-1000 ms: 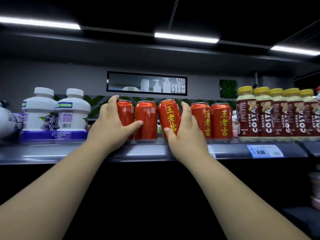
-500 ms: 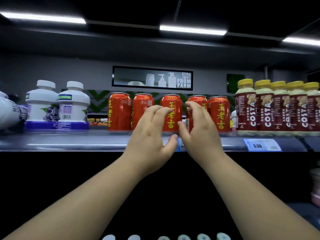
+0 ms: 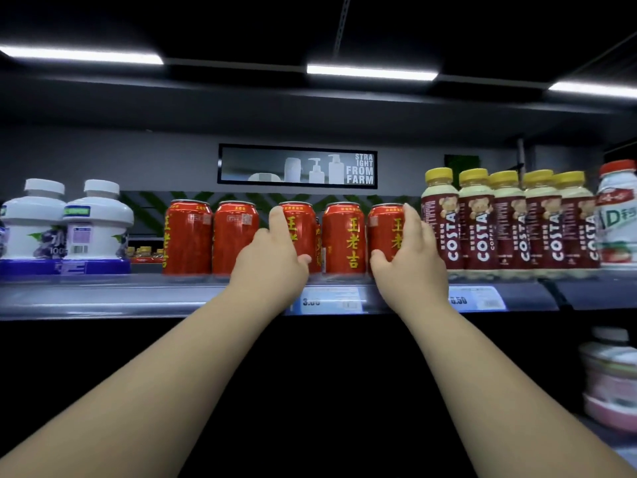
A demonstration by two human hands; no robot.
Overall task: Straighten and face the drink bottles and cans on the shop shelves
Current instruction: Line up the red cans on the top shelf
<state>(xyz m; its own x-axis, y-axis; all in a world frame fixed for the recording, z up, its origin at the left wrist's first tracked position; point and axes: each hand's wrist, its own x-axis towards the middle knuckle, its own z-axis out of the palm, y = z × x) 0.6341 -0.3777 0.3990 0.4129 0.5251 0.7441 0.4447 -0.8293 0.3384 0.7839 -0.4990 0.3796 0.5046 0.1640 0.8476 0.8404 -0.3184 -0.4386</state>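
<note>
Several red cans with yellow characters stand in a row on the grey shelf (image 3: 103, 298). My left hand (image 3: 272, 263) grips the middle can (image 3: 301, 232), fingers curled round its left side and thumb at its base. My right hand (image 3: 410, 263) grips the rightmost can (image 3: 384, 229), fingers on its right side, thumb low on the left. Between them stands another can (image 3: 343, 239) facing front. The two left cans (image 3: 188, 238) (image 3: 236, 238) show side or back labels.
Two white squat bottles (image 3: 65, 225) stand at the left. Several brown Costa bottles (image 3: 482, 222) with yellow caps crowd the right, beside a white red-capped bottle (image 3: 617, 219). Price tags (image 3: 327, 301) line the shelf lip. More bottles (image 3: 610, 377) sit on a lower shelf at right.
Both hands moved rightward along the can row. They left the first and third cans, hovered together, and now grip the middle and rightmost cans.
</note>
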